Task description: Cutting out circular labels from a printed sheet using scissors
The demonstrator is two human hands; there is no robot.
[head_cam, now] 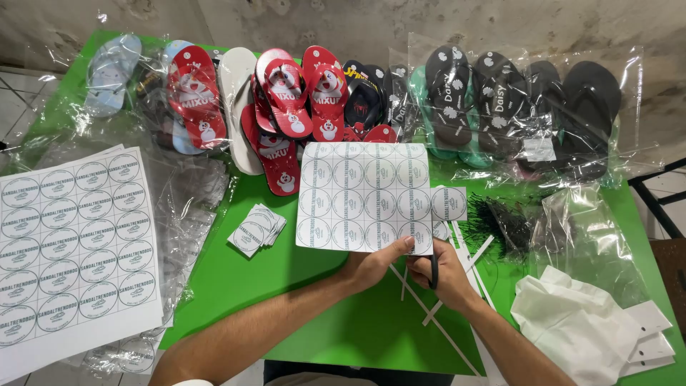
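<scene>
1. I saw the left hand (371, 266) at lower centre of the frame, fingers pinching the bottom edge of the label sheet (363, 196).
2. The right hand (446, 275) just beside it was clenched around black scissors (434, 266) at the sheet's lower right corner.
3. Cut labels (257, 229) lay stacked left of the sheet on the green table (286, 300).
4. Bagged sandals (300, 100) lined the top of the frame.

Bare green table (236, 286) near-left of the hands is free; far edge blocked by bagged sandals (321, 93), left by label sheets (68, 243), right by plastic bags (579, 229).
</scene>
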